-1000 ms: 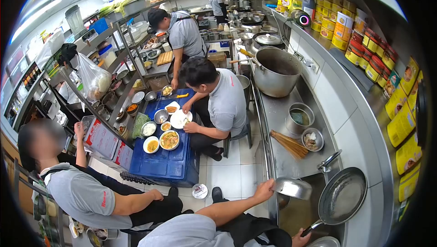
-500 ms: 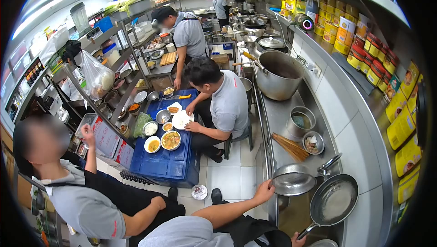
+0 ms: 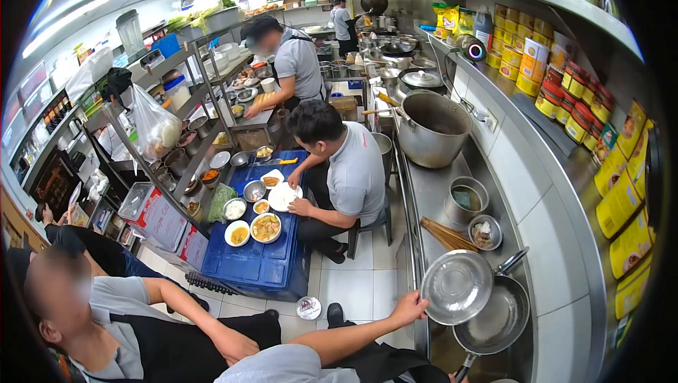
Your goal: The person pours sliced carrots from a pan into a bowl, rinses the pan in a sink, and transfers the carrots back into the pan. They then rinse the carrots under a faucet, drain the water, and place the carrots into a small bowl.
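My left hand [image 3: 411, 309] grips the edge of a round metal lid or bowl [image 3: 457, 287] above the sink. Below it and partly covered by it lies a dark frying pan [image 3: 492, 316] with pale liquid or residue inside. The pan's handle runs down to my right hand [image 3: 459, 377], which is wrapped round it at the bottom edge and mostly cut off. A metal faucet [image 3: 511, 261] stands beside the lid.
On the counter are a large pot [image 3: 434, 129], a smaller pot [image 3: 466, 199], a small bowl [image 3: 485, 232] and a stick bundle [image 3: 446, 234]. A seated person [image 3: 349, 171] eats at a blue crate [image 3: 254, 263]. Another person [image 3: 134, 312] is close on the left.
The lid has risen and tilted toward the camera, now covering part of the pan. The pan has moved left and down. The person at left has lowered a hand and shifted down.
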`<state>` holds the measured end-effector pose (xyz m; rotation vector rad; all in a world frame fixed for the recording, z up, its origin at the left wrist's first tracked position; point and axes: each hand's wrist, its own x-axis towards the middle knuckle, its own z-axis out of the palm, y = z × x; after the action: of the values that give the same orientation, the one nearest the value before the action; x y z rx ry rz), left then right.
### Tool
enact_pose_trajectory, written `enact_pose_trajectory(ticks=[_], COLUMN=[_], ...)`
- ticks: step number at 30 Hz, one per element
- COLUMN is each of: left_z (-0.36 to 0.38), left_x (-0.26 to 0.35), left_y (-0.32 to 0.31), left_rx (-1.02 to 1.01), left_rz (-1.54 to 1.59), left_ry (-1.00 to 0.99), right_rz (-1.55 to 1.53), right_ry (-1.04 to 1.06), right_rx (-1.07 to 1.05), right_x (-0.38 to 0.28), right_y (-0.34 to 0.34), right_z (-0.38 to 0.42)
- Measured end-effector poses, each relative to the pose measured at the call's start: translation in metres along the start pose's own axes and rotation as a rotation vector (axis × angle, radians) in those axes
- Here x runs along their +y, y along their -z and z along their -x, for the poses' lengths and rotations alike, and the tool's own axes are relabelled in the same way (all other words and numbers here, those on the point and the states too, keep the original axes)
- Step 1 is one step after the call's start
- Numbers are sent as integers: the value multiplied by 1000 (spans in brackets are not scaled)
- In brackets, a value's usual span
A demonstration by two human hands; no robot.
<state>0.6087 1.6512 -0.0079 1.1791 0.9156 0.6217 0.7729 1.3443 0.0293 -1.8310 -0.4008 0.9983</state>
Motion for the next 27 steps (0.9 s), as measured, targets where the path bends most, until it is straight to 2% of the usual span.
enact_pose_trajectory(ticks=[3, 4, 6, 8, 10, 12, 13, 14, 16, 19, 22, 24, 27], left_z=[1, 0, -2, -11, -17, -37, -39, -44, -45, -69, -132, -169, -208], left_x=[22, 26, 35, 34, 32, 22, 21, 12, 46, 76, 57, 45, 22], left_y=[-16, -21, -30, -38, -47, -57, -57, -56, -62, -61, -59, -74, -113], left_rx=[-115, -193, -191, -316, -345, -441, -479, -574, -564, -403, -361, -223, -300], left_rz=[-59, -128, -194, -405, -387, -542, -576, -539, -637, -545, -385, -138, 109], left_ry=[37, 65, 53, 188, 204, 317, 183, 157, 264, 171, 89, 169, 310], right_rz=[302, 303, 276, 265, 164, 18, -67, 19, -203, -374, -394, -357, -161], right_ry=[31, 33, 103, 140, 45, -77, -143, -129, -220, -258, -256, -248, -224], right_rx=[-83, -88, -77, -67, -215, -292, -306, -175, -249, -233, -223, -147, -47], right_x=[-28, -27, -24, -22, -5, 26, 41, -47, -13, -14, -20, -32, -63], right_y=[-6, -9, -14, -16, -17, -4, 13, -11, 8, 22, 32, 42, 52], right_z=[14, 15, 16, 6, -31, -45, -27, 10, 4, 19, 25, 32, 39])
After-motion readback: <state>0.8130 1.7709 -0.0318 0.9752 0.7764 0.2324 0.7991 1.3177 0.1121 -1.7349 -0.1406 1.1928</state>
